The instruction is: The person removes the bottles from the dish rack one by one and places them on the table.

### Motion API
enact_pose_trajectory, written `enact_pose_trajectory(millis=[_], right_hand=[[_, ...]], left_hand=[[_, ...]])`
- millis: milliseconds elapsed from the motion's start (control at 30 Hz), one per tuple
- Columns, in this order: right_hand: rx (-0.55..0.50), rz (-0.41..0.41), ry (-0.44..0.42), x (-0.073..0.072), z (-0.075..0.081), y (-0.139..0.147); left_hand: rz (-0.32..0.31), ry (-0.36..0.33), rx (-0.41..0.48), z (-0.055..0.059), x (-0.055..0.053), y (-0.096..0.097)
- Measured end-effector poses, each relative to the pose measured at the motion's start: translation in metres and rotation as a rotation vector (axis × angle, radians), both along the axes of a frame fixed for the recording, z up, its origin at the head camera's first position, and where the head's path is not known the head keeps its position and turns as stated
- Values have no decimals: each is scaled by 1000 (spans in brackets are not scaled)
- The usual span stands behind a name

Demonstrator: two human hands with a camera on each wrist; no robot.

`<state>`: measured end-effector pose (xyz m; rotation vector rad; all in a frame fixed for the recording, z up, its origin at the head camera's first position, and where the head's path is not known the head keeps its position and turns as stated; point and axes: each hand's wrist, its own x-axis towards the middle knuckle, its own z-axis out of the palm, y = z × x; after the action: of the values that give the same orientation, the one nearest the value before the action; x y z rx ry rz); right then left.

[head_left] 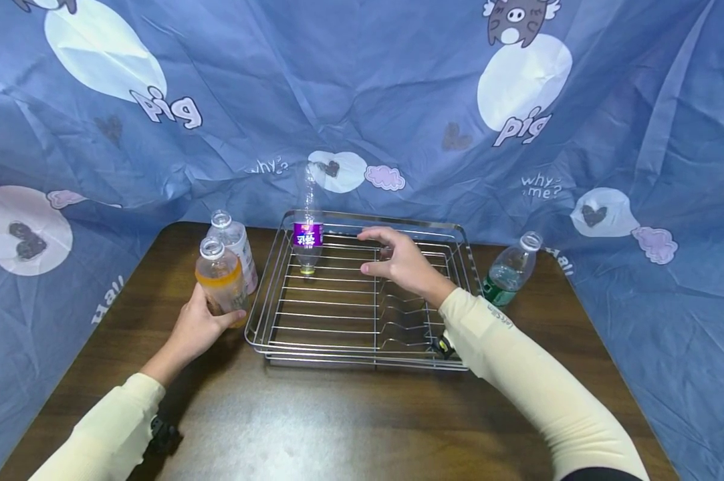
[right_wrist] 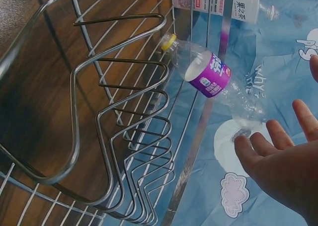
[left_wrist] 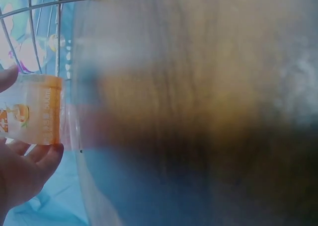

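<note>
My left hand (head_left: 202,326) grips a clear plastic bottle (head_left: 220,284) with an orange label, thumb and fingers on either side of its lower part. It stands upright at the left of the wire dish rack (head_left: 331,327); its orange label also shows in the left wrist view. Over the rack's middle, my right hand (head_left: 398,262) holds nothing, its thumb and fingers spread apart. A purple-labelled bottle (head_left: 308,235) stands upside down at the rack's back left, yellow cap at the bottom. In the right wrist view, the fingers lie close to that bottle's base.
Behind the orange-labelled bottle stands another clear bottle (head_left: 235,244) with a pale label. A green-labelled bottle (head_left: 511,270) holding some liquid leans at the rack's right. Bent wire dividers (right_wrist: 134,131) rise along the rack's right part. A blue printed cloth (head_left: 362,100) hangs behind the wooden table (head_left: 313,427).
</note>
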<state>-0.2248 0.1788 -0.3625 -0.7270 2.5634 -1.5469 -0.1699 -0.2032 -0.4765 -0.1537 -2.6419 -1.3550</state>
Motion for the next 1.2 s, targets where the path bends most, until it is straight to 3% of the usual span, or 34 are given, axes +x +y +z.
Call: enact_pose_trajectory(millis=[367,1200], right_hand=[[-11,10,-10,-1,1,-1],[-15,7,-3,-1,-1,0]], left_hand=[[-15,-16,13,-10,-2,-2],[-26,-46,37,-15,-6,-5]])
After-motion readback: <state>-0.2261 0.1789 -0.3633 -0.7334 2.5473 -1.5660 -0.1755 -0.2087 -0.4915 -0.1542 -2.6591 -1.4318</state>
